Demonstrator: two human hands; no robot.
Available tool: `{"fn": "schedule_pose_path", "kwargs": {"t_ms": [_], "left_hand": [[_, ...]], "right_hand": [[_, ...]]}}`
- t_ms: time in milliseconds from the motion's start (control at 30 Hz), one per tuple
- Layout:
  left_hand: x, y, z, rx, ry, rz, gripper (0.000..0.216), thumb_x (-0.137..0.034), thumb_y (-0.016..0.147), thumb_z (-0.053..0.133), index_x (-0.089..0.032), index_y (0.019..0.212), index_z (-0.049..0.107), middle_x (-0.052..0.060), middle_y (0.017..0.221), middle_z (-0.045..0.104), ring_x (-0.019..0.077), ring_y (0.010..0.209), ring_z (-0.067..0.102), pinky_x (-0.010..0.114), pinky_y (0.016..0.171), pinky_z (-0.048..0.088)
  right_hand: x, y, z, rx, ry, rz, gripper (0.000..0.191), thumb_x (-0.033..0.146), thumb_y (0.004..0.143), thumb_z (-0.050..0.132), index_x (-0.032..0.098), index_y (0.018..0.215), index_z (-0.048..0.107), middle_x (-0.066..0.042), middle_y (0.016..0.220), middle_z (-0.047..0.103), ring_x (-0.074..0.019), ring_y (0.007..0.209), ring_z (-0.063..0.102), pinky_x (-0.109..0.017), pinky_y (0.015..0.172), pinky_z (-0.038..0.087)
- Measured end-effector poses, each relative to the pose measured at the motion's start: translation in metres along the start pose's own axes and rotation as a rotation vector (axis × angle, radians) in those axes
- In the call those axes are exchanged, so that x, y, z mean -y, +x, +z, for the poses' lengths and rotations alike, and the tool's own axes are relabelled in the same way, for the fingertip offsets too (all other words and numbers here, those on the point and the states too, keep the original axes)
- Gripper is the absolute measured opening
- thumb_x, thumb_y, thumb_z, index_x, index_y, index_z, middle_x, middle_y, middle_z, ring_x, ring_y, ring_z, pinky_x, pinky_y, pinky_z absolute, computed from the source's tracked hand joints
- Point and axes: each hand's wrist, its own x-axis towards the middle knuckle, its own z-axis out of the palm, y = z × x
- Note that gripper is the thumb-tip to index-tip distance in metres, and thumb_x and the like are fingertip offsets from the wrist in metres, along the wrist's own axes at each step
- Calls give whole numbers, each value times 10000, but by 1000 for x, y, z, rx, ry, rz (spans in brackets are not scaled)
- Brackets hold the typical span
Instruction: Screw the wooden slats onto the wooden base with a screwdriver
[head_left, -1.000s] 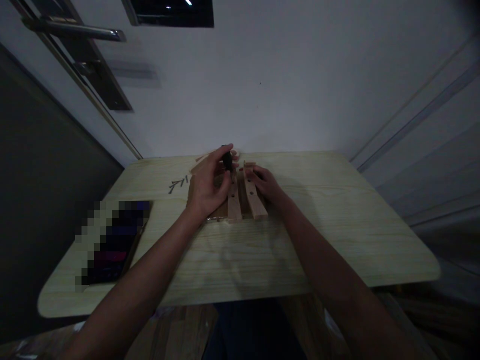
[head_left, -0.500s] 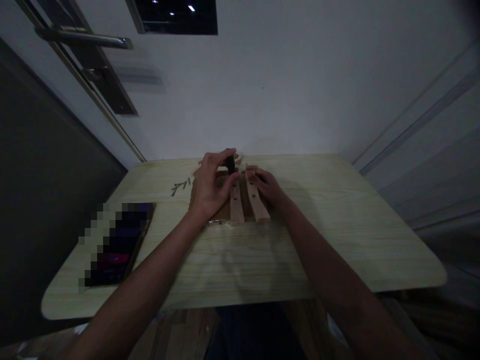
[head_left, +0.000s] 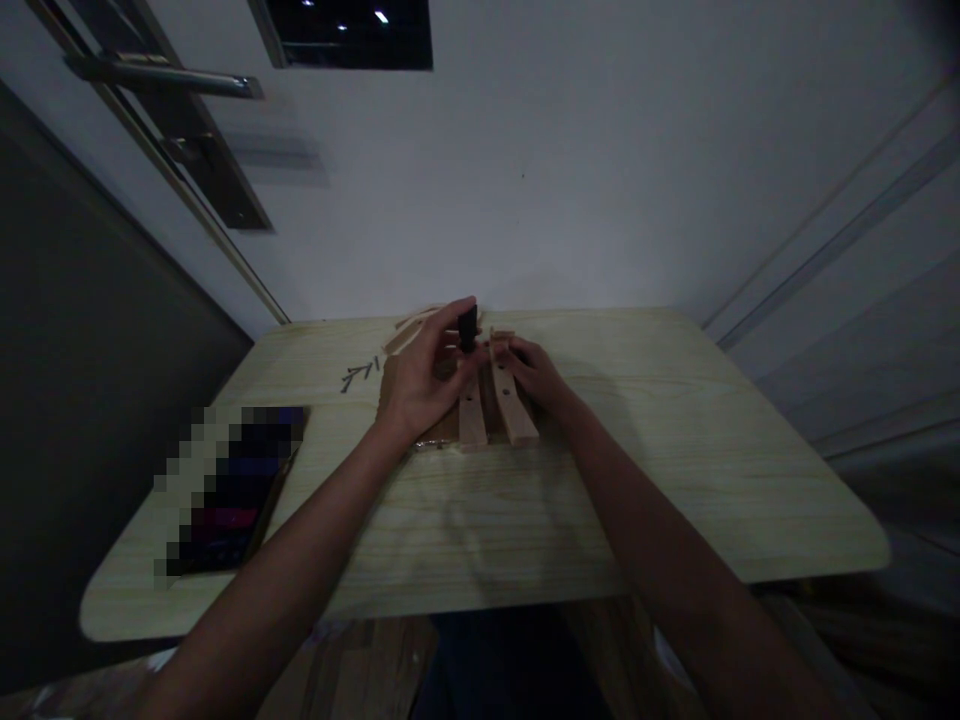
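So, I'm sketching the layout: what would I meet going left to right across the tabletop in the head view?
Dark-screened device, thin grey pieces, left hand, left wooden bar, right wooden bar, right hand.

The left hand (head_left: 422, 380) pinches a black handle (head_left: 468, 327) above the table (head_left: 712, 440). The right hand (head_left: 538, 370) holds a wooden strip (head_left: 514, 414). Little dark sticks (head_left: 358, 371) and a phone (head_left: 251, 485) lie on the table's left.
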Motion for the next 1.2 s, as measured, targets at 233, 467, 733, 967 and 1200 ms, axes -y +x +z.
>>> {"fn": "schedule_pose_path", "kwargs": {"t_ms": [233,467,733,967,1200], "left_hand": [[6,-1,0,-61,88,-46,591,-396,913,722,-346,1442,465,37,1297,636,134,934,697,212,717,623],[-3,-2,-2,34,22,-54,634,-424,1001,580,-338,1566,306,67,1317,669,155,918,725,274,794,636],[-1,0,-2,95,-60,-16,613,-420,1020,536,-290,1560,275,103,1265,673,174,917,736,318,813,630],[7,2,1,-5,77,-7,562,-440,943,671,-322,1446,452,72,1337,590,149,947,676,245,724,614],[6,-1,-1,-24,96,2,626,-466,951,647,-332,1511,403,79,1338,609,169,955,676,286,791,634]], "right_hand": [[-1,0,0,2,-17,-10,622,777,888,484,185,835,669,-64,801,651,-205,783,579,-330,704,454],[3,0,0,-20,-22,-27,610,770,888,490,189,789,647,-50,773,640,-199,749,564,-340,713,437],[4,0,0,-3,-10,-23,629,790,880,477,186,770,615,-46,778,617,-191,758,553,-325,704,428],[4,0,0,-1,-21,0,613,785,887,473,200,788,624,-49,786,641,-201,778,570,-334,719,446],[7,0,0,-8,-3,-24,618,795,875,480,203,741,598,-40,751,624,-186,733,552,-327,691,441]]}}
